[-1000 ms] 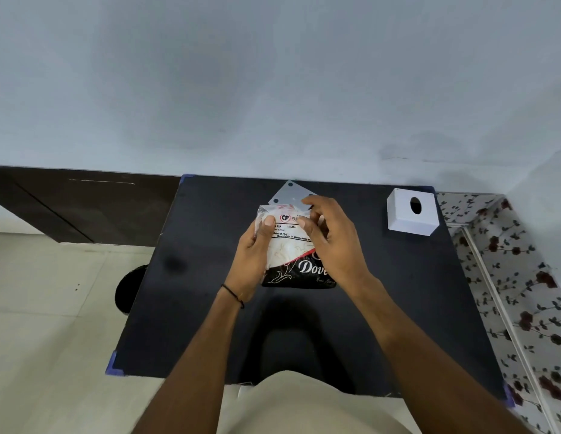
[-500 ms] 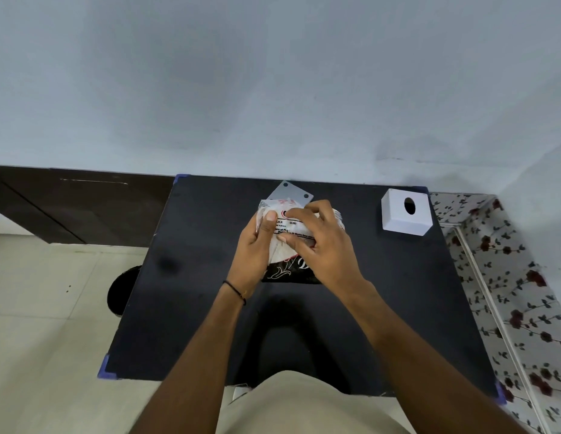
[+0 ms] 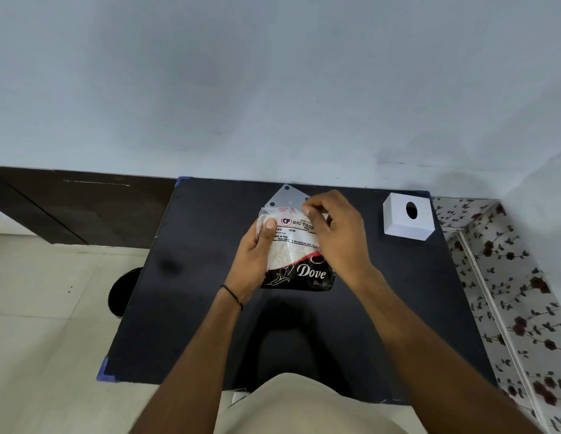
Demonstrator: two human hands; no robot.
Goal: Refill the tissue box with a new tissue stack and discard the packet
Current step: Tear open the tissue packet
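Both hands grip the tissue packet point(image 3: 293, 252) above the black worktop point(image 3: 194, 277): left hand point(image 3: 255, 261) clasps its side, right hand point(image 3: 338, 236) pinches its top edge. White tissue box point(image 3: 406, 220) sits well apart, far right.

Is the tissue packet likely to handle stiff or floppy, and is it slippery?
Probably soft: the packet has a crinkled clear film that bulges around the left hand. Likely light, since the left hand alone props it while the right hand pinches its top. The glossy film looks slippery.
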